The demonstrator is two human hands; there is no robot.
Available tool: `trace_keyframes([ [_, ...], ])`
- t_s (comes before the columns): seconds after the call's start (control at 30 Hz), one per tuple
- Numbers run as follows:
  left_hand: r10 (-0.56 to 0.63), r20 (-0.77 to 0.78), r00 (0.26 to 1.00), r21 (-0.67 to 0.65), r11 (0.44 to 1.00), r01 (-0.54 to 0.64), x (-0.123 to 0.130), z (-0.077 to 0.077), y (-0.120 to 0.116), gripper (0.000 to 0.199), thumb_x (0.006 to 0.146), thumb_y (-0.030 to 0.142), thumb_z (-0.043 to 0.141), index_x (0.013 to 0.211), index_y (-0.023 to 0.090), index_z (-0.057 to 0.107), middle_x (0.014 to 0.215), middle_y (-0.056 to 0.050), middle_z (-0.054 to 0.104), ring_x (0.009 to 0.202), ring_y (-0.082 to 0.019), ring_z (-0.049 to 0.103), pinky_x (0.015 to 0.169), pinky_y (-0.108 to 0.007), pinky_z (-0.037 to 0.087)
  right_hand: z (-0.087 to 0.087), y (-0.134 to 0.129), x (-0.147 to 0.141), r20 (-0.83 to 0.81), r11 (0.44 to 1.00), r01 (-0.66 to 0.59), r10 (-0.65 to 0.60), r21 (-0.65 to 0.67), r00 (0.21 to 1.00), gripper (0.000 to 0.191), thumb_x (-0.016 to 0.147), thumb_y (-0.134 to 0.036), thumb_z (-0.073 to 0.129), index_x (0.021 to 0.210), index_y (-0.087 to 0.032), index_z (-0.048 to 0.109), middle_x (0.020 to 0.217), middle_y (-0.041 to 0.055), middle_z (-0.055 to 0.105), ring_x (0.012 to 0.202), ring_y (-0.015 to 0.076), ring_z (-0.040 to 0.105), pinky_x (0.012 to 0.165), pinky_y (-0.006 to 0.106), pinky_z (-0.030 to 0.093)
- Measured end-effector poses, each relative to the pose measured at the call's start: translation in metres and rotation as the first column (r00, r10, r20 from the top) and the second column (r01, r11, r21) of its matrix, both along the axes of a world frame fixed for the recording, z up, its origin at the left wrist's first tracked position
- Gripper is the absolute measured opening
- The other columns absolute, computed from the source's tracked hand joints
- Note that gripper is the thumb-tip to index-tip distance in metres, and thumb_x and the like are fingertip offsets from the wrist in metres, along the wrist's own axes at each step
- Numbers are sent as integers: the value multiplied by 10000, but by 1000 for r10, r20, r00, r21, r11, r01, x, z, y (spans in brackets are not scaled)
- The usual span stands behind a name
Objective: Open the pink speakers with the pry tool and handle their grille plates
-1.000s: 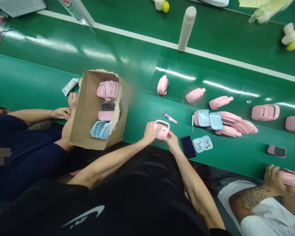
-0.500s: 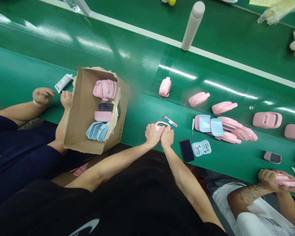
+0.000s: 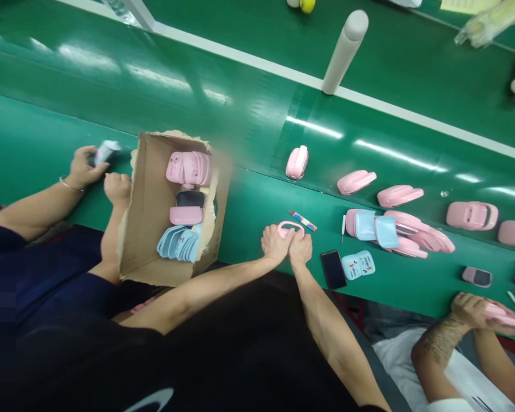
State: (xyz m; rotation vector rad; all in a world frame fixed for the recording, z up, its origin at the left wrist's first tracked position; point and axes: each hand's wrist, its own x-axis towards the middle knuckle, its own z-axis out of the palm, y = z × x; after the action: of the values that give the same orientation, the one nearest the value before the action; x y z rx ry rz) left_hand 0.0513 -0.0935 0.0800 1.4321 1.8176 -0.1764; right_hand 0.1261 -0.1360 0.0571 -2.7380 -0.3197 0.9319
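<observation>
My left hand (image 3: 275, 245) and my right hand (image 3: 301, 248) press together around a pink plastic case (image 3: 290, 224). Only its rounded loop handle shows above my fingers; the rest is hidden. Both hands are closed on it. Just beyond them lies a slim multicoloured stick (image 3: 302, 220). A dark phone (image 3: 333, 269), two light blue printed panels (image 3: 359, 265) and a thin white-handled tool (image 3: 344, 229) are to the right of my right hand. Farther right, several pink cases (image 3: 420, 232) are piled up, with blue panels (image 3: 386, 231) on top.
A torn cardboard box (image 3: 143, 229) on my left holds pink and blue panels. Single pink cases (image 3: 297, 162) stand along the back of the green table (image 3: 249, 200). One co-worker's hand (image 3: 86, 166) holds a white tube (image 3: 106, 152); another's hands (image 3: 476, 312) hold a pink case.
The co-worker on the left has picked up the white tube from the table. My hands keep their grip on the pink case. The whole view has shifted slightly.
</observation>
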Motion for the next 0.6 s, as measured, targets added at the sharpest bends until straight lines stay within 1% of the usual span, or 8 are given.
trace_keyframes([
  [0.07,-7,22,1000,-30,1000,8,0,-1,6,472,940,629,666,1159,214,617,1299,-196,664,1295,-400,616,1047,-495,478,1,0,1,16,1000,13,-13,-8,1000,454,1062,-555,403,945,-230,698,1071,178,786,979,364,737,742,399,496],
  [0.17,-3,43,999,-63,998,6,2,-4,14,396,980,573,605,1145,213,621,1291,-216,675,1288,-418,627,1041,-521,476,3,1,-1,37,999,39,-38,-24,999,457,1064,-547,401,933,-232,705,1021,167,790,936,354,735,725,387,483],
  [0.23,2,53,999,-63,998,1,3,-6,17,398,992,582,577,1152,220,624,1302,-220,671,1307,-422,621,1054,-535,467,5,2,-2,45,998,50,-49,-33,998,457,1067,-543,398,927,-235,706,1011,164,790,918,349,732,718,382,475],
  [0.3,3,61,998,-64,998,1,4,-7,18,432,962,621,618,1168,242,628,1319,-212,667,1334,-430,608,1057,-549,464,6,3,-4,46,997,58,-56,-43,997,453,1067,-542,399,924,-239,704,1014,159,790,911,346,728,717,379,466],
  [0.37,1,65,998,-78,997,4,4,-6,18,454,921,650,676,1180,279,634,1318,-193,674,1351,-445,599,1043,-574,467,7,4,-5,43,996,64,-62,-56,997,445,1067,-539,402,922,-241,700,1009,153,788,908,341,724,715,372,459],
  [0.47,-4,56,998,-114,993,10,3,-5,20,431,882,660,750,1169,357,640,1267,-135,704,1370,-471,586,1026,-624,460,8,5,-6,33,995,69,-67,-79,997,427,1065,-531,413,915,-245,692,1009,144,784,914,332,717,713,360,451],
  [0.53,-8,43,999,-153,988,15,4,-3,22,407,874,666,773,1156,406,636,1222,-92,715,1383,-474,575,1038,-642,452,8,6,-7,23,993,69,-67,-93,997,421,1066,-535,417,914,-248,686,1025,138,784,925,329,715,715,357,449],
  [0.6,-15,31,999,-188,982,20,5,0,26,384,886,676,765,1148,430,631,1191,-75,713,1399,-467,563,1060,-640,451,9,8,-7,12,992,71,-70,-105,997,419,1068,-535,417,911,-249,681,1041,136,786,931,328,716,716,357,448],
])
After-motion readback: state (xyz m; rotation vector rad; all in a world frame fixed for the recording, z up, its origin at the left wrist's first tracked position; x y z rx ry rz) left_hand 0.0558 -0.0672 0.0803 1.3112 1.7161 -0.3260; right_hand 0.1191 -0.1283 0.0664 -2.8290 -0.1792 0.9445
